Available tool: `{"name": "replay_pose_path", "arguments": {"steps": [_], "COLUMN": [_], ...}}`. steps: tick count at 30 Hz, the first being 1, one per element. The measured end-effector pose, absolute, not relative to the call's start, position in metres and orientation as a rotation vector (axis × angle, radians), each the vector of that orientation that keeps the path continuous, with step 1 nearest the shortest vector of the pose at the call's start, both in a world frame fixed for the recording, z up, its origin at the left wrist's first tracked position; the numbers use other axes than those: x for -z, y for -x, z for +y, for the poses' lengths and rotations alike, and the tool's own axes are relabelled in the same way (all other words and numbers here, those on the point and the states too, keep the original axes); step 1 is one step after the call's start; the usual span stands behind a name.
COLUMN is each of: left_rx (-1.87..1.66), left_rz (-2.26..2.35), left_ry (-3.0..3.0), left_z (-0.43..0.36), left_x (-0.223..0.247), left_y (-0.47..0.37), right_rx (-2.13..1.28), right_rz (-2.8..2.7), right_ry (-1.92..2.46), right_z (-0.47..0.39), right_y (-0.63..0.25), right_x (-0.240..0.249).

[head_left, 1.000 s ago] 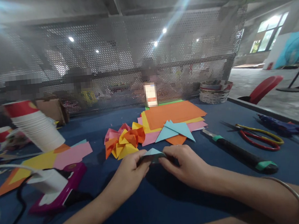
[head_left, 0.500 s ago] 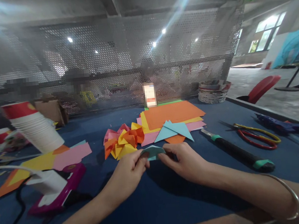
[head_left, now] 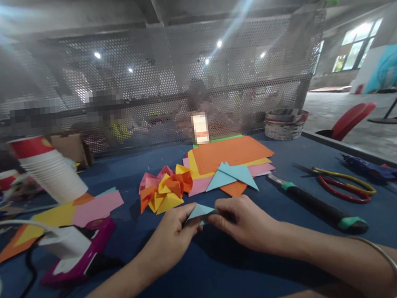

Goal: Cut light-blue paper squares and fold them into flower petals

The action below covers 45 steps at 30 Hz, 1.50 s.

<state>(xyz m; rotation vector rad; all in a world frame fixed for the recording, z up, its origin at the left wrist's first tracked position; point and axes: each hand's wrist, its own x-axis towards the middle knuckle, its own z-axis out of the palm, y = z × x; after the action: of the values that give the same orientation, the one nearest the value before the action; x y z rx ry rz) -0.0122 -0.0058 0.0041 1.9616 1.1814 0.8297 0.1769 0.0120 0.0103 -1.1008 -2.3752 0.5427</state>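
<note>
A small folded light-blue paper is held between both hands at the centre, above the dark blue table. My left hand pinches its left side, thumb below. On its right side, my right hand has thumb and curled fingers closed on the edge. Just beyond, to the left, sits a folded paper piece in pink, orange and yellow. Folded light-blue triangles lie behind my right hand, over an orange piece and in front of stacked coloured sheets.
A green-black cutter, scissors and a blue glue gun lie at the right. Leaning paper cups, paper scraps and a magenta power strip are left. A woven basket stands behind.
The light-blue paper has tilted and turned between my hands, now showing a pointed triangular face. My fingers have shifted slightly on it. The whole view has moved a little.
</note>
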Motion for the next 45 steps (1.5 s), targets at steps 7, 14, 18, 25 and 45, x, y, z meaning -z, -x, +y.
{"name": "replay_pose_path", "arguments": {"steps": [7,14,18,25,45], "left_rx": [-0.908,-0.944,-0.937,-0.951,-0.665], "left_rz": [1.292,1.466,1.504,1.406,0.804], "left_ry": [-2.03,-2.061,-1.987,-1.887,-2.712], "left_z": [0.0,0.002,0.003,0.001,-0.02], "left_x": [-0.007,-0.005,-0.002,-0.003,-0.002], "left_y": [0.012,0.019,0.019,0.016,0.012], "right_rx": [-0.531,-0.502,-0.499,-0.484,-0.474], "right_rz": [-2.336,-2.297,-2.246,-2.254,-2.317], "right_ry": [1.085,1.147,1.201,1.187,1.17], "right_z": [0.016,0.016,0.018,0.021,0.032], "right_y": [-0.178,-0.178,-0.178,-0.179,-0.169], "right_x": [-0.011,-0.011,-0.014,-0.016,-0.02]}}
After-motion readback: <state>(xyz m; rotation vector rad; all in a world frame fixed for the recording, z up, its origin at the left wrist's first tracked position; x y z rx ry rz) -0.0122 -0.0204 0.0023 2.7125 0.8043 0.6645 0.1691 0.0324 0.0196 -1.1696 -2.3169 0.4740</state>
